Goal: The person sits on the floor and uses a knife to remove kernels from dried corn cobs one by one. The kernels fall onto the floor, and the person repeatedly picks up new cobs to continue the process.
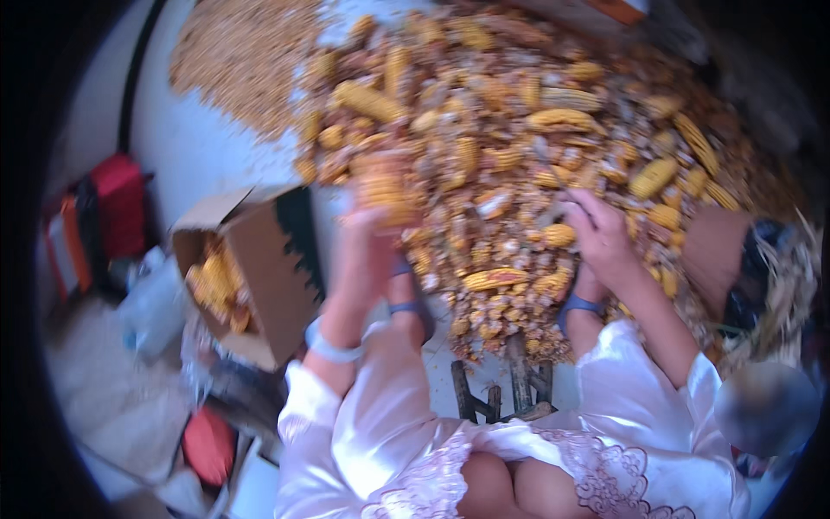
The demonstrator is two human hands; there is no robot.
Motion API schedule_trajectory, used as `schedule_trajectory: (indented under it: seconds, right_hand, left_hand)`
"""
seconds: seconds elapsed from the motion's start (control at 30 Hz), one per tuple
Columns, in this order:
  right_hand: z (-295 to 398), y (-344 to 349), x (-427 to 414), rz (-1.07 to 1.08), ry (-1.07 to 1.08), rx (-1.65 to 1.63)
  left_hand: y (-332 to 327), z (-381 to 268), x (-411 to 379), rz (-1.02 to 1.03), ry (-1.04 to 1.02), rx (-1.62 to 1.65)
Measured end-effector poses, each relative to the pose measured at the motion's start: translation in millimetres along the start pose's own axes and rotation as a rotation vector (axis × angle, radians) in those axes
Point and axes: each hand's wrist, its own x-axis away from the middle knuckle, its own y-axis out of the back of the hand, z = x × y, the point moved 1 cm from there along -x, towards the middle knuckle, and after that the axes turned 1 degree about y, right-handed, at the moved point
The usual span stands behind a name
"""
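Observation:
My left hand [364,243], blurred by motion, grips a yellow corn cob [384,191] over the left part of the pile. A pale blue band circles the left wrist. My right hand [603,237] is closed around a thin dark tool [550,167] that points up and left; its exact kind is hard to make out. Below and around both hands spreads a heap of corn cobs [499,159], some full of kernels and some partly stripped, mixed with loose kernels. One cob with reddish patches [495,279] lies near the heap's front edge, between my feet.
A cardboard box [269,279] lies at the left with cobs inside. Farther off, loose kernels [243,61] cover the pale floor. Wooden legs [519,379] stand between my knees. Dry husks [775,285] and brown cardboard [713,259] are at the right; a red bag [117,204] is far left.

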Motion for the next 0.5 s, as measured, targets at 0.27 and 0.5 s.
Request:
schedule_trajectory:
  seconds: [0.27,0.5]
  right_hand:
    - [-46,26,22,-0.131,-0.257,-0.081]
    - [-133,75,23,-0.635,-0.525,-0.219]
  left_hand:
    - [214,-94,92,-1.085,-0.656,-0.542]
    - [141,-68,72,-1.085,-0.740,-1.328]
